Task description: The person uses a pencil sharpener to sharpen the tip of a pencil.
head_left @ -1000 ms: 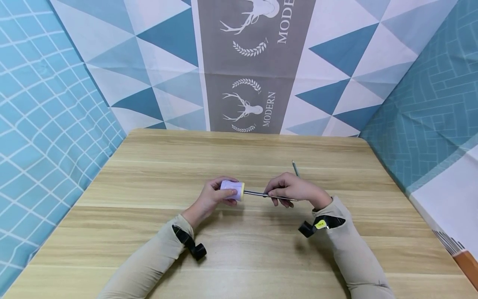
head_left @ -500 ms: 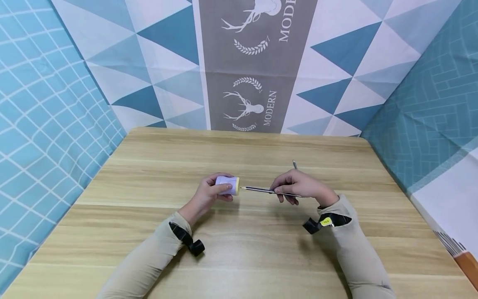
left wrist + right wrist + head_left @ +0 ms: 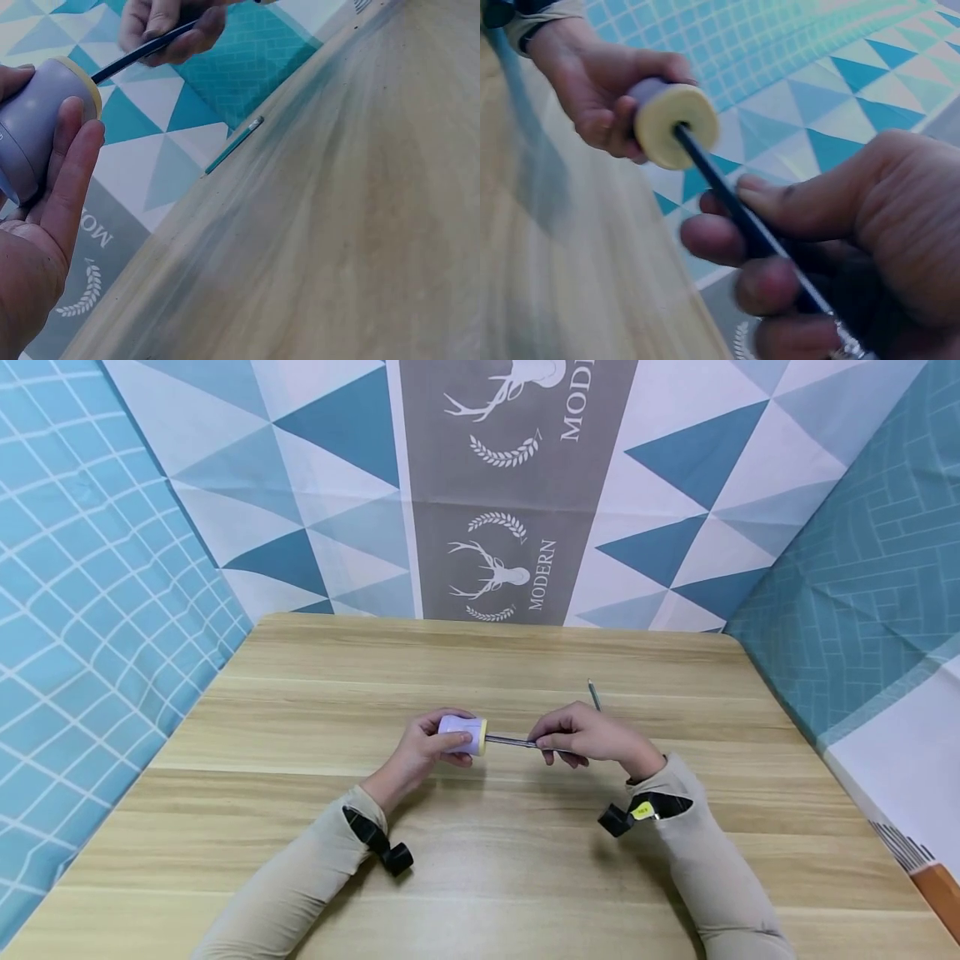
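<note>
My left hand (image 3: 414, 753) grips a lilac pencil sharpener (image 3: 459, 726) lying sideways, its pale yellow end facing right. In the right wrist view, a dark pencil (image 3: 721, 184) enters the round hole in that yellow end (image 3: 660, 133). My right hand (image 3: 588, 737) pinches the pencil between thumb and fingers, a short way from the sharpener. The pencil's point is hidden inside, and its rear part is mostly covered by the right hand. Both hands are raised above the table.
A second pencil, teal (image 3: 234, 146), lies on the wooden table (image 3: 480, 860), just beyond the right hand in the head view. Patterned cloths (image 3: 337, 485) hang behind and at both sides of the table. Each wrist wears a black camera strap.
Half a second ago the pencil's sharpened tip was outside the sharpener, the right hand farther right. The right hand has moved left, and the pencil is back in the hole, as one second ago.
</note>
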Demonstrator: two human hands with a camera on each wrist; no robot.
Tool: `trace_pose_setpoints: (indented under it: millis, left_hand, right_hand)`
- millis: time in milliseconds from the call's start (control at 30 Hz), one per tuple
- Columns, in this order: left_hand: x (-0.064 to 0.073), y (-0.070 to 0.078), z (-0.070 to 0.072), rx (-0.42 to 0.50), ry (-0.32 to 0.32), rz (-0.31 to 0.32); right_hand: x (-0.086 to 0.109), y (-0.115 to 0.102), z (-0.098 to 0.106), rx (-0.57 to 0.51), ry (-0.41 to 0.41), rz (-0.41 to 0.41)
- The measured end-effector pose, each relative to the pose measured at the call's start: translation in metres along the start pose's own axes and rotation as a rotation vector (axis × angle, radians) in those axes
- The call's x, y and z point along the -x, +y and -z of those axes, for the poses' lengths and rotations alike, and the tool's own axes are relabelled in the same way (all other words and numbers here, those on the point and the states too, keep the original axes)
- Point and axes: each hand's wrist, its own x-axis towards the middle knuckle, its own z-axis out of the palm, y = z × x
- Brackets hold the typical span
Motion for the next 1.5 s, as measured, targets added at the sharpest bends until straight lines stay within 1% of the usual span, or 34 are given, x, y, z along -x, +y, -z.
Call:
trace_pose_setpoints:
  millis: [100, 200, 233, 367, 467, 533, 633, 700, 767, 833, 900, 1000, 1067, 1133, 1200, 1267, 1300, 1367, 1500]
  left_hand:
    - [0.001, -0.001, -0.002, 0.003, 0.021, 0.010]
    - [0.001, -0.003, -0.003, 0.009, 0.067, 0.047]
    - [0.001, -0.003, -0.003, 0.008, 0.073, 0.054]
    - [0.001, -0.005, -0.003, 0.006, 0.096, 0.066]
    - [0.000, -0.004, -0.003, 0.004, 0.108, 0.070]
    - [-0.001, -0.003, -0.003, 0.004, 0.111, 0.083]
    - [-0.002, -0.002, -0.004, 0.019, 0.143, 0.095]
    - [-0.003, -0.001, -0.004, 0.036, 0.166, 0.092]
    - [-0.003, 0.000, -0.005, 0.051, 0.187, 0.082]
    - [-0.003, 0.001, -0.004, 0.059, 0.193, 0.077]
    - [-0.003, 0.001, -0.004, 0.057, 0.184, 0.081]
    - [-0.003, 0.002, -0.006, 0.062, 0.171, 0.097]
    - [-0.002, 0.003, -0.007, 0.066, 0.161, 0.105]
    - [-0.002, 0.003, -0.008, 0.070, 0.156, 0.111]
    - [-0.002, 0.003, -0.009, 0.068, 0.153, 0.110]
    - [-0.001, 0.003, -0.010, 0.065, 0.155, 0.105]
    - [-0.001, 0.003, -0.010, 0.065, 0.157, 0.103]
    - [0.000, 0.003, -0.010, 0.062, 0.162, 0.098]
    - [0.001, 0.002, -0.010, 0.056, 0.154, 0.086]
  right_hand:
    - [-0.006, 0.001, -0.010, 0.075, 0.086, 0.062]
    - [-0.010, 0.002, -0.018, 0.156, 0.171, 0.116]
    - [-0.011, 0.003, -0.021, 0.175, 0.191, 0.125]
    - [-0.013, 0.002, -0.025, 0.176, 0.217, 0.120]
    - [-0.013, 0.001, -0.024, 0.197, 0.211, 0.110]
    - [-0.012, 0.001, -0.022, 0.256, 0.206, 0.116]
    - [-0.007, 0.000, -0.021, 0.410, 0.229, 0.163]
    - [-0.004, 0.002, -0.022, 0.526, 0.267, 0.235]
    - [-0.002, 0.006, -0.025, 0.644, 0.322, 0.345]
    - [-0.004, 0.012, -0.027, 0.769, 0.382, 0.488]
    - [-0.008, 0.018, -0.030, 0.922, 0.440, 0.644]
    - [-0.015, 0.023, -0.032, 1.167, 0.523, 0.828]
    - [-0.020, 0.025, -0.031, 1.281, 0.557, 0.912]
    - [-0.023, 0.025, -0.031, 1.344, 0.579, 0.952]
    - [-0.025, 0.024, -0.031, 1.330, 0.568, 0.962]
    - [-0.027, 0.022, -0.031, 1.253, 0.525, 0.937]
    - [-0.028, 0.021, -0.031, 1.188, 0.491, 0.912]
    - [-0.028, 0.017, -0.029, 1.011, 0.407, 0.839]
    - [-0.027, 0.010, -0.023, 0.636, 0.239, 0.641]
